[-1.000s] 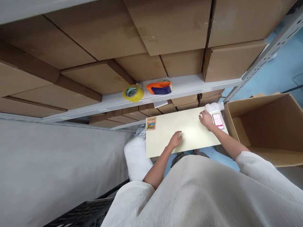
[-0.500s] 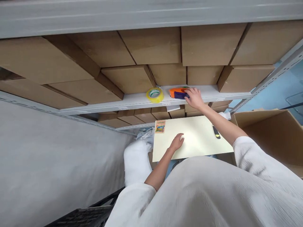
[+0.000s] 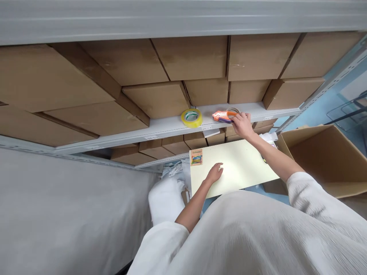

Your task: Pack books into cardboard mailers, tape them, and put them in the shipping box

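A shelf (image 3: 169, 122) is holding boxes (image 3: 210, 91) above a tabletop (image 3: 242, 162), the left hand (image 3: 215, 173) curving open near the tabletop's front edge. At the shelf's front edge, the right hand (image 3: 241, 124) is gripping a dispenser (image 3: 221, 116) near a tape roll (image 3: 192, 123); a card (image 3: 196, 157) is lying at the tabletop's far-left corner.

Desk (image 3: 243, 164): open room rightward of left fingers (image 3: 220, 165). Shelf (image 3: 256, 110): tape dispenser (image 3: 221, 115) in right fingers (image 3: 235, 119); leftward, gap, then tape roll (image 3: 184, 118); cartons (image 3: 249, 91) blocking behind.
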A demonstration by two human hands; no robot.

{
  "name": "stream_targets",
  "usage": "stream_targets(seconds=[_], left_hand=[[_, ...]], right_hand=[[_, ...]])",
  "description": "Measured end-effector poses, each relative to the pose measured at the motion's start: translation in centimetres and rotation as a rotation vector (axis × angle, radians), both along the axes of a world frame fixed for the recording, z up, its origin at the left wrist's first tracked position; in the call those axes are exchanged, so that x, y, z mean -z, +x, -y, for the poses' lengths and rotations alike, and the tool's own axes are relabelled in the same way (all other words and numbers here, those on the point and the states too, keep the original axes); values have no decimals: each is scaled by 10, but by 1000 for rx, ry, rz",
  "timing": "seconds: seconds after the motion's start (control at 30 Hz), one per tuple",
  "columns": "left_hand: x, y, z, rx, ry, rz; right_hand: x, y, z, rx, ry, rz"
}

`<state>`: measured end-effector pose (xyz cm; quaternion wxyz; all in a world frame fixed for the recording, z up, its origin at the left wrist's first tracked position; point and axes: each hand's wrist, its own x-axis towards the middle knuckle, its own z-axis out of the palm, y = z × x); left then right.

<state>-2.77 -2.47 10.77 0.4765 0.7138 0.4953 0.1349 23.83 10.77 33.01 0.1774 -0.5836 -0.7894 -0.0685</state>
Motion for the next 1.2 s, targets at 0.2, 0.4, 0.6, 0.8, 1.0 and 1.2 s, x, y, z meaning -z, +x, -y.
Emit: stream_targets(seconds=[0.2,0.4,0.6,0.8,1.0,1.2], left_hand=[[2,-2,4,90,-5,-20],[2,12,11,149,-3,-34],[4,39,19,203,-29,-82],[12,66,34,230,-57,-105],[15,80,48,217,-67,-156],[13,87,55,176,-67,-171]], right_hand=[[22,17,63,92,51,-103],[52,49,121,186,36,-113],[109,70,167,274,-164,-62],[182,90,201,426,-469,-33],[229,117,219,511,-649,-64],[247,134,217,511,-694,-96]])
